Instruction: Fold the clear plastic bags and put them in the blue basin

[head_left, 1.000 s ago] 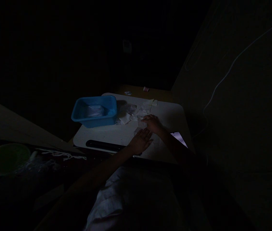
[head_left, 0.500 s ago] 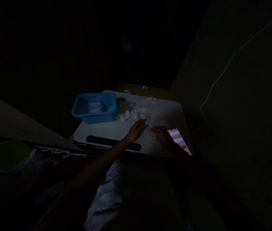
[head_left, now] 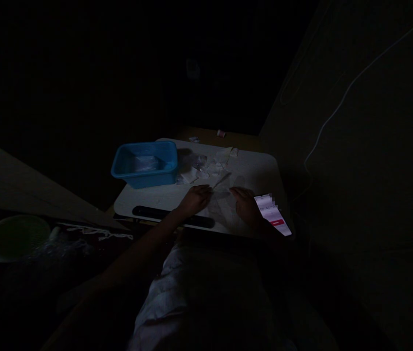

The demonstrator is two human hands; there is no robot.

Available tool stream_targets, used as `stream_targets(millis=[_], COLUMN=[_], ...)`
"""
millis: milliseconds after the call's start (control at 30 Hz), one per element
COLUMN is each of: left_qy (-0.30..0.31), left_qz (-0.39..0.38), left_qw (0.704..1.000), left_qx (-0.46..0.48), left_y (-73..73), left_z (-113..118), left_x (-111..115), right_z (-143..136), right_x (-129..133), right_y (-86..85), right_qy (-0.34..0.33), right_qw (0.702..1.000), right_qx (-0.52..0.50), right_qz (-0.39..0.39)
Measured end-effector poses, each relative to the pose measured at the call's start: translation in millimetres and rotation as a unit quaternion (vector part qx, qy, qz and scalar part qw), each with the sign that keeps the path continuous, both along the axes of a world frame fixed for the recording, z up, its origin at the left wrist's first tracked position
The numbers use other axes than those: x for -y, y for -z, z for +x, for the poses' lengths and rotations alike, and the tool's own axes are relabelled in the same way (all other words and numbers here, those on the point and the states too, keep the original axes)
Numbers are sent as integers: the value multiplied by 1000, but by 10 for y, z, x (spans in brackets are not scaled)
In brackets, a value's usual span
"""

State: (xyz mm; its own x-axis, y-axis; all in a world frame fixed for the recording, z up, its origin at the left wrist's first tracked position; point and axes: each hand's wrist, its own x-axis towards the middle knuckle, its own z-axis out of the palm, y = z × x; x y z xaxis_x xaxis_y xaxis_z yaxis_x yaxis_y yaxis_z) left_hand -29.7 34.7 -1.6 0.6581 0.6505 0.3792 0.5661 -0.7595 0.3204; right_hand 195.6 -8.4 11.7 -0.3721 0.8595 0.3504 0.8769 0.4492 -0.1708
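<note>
Between my hands, just above the white table, stretches a thin clear plastic bag (head_left: pixel 221 189); its outline is faint in the dim light. My left hand (head_left: pixel 196 199) pinches one side with its fingertips. On the other side my right hand (head_left: pixel 246 205) grips it, thumb hidden below the fingers. Beyond the hands, several crumpled clear wrappers and pale paper scraps (head_left: pixel 190 175) lie on the table.
A blue plastic basin (head_left: pixel 148 181) with clear plastic inside stands left on the white table (head_left: pixel 265 168). A lit phone (head_left: pixel 274 214) lies by the right edge. A dark slot (head_left: pixel 155 213) runs along the front. A green basket (head_left: pixel 16 239) is lower left.
My left hand has moved left and slightly down, away from the right hand, and the clear plastic is spread wider between them. The right hand has hardly moved.
</note>
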Motion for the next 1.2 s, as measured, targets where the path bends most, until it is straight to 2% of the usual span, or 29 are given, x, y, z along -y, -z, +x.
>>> stream_targets(millis=[167, 333, 600, 833, 933, 1200], left_qy=[-49, -65, -62, -54, -64, -68], left_qz=[50, 58, 54, 64, 63, 42], left_qw=[996, 994, 996, 996, 996, 996], left_qx=[-52, -59, -29, -24, -24, -40], left_y=[33, 26, 90, 119, 107, 54], left_z=[-21, -39, -24, -31, -31, -24], left_x=[50, 39, -3, -5, 4, 37], right_z=[-36, -34, -25, -215, -317, -459], right_x=[15, -2, -76, -378, -537, -829], right_y=[-49, -49, -27, -186, -244, -193], right_qy=[-53, -51, -50, -66, -52, -47], right_qw=[997, 995, 996, 994, 994, 995], right_qx=[56, 74, 44, 47, 49, 47], right_qz=[-32, -52, -55, -76, -86, -76])
